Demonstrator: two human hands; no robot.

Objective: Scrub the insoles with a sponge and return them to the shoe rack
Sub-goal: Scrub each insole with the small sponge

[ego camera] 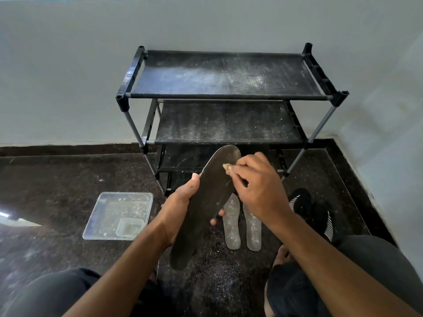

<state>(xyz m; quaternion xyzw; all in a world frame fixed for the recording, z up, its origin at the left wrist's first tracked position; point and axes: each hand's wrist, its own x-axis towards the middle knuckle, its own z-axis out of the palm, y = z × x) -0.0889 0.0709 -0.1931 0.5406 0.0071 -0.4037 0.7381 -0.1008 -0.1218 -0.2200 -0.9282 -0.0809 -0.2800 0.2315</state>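
My left hand (183, 200) grips a long dark insole (206, 207) around its middle, toe end tilted up toward the rack. My right hand (258, 188) pinches a small yellowish sponge (227, 168) and presses it against the upper part of that insole. Two pale grey insoles (242, 223) lie side by side on the floor just below and right of the held one, speckled with white. The black shoe rack (226, 96) stands against the wall ahead, its fabric shelves dusty and bare.
A clear plastic tray (117, 215) with a smaller container in its corner sits on the dark floor at the left. A black shoe with white stripes (313, 209) lies to the right. My knees frame the bottom of the view; a wall corner is at the right.
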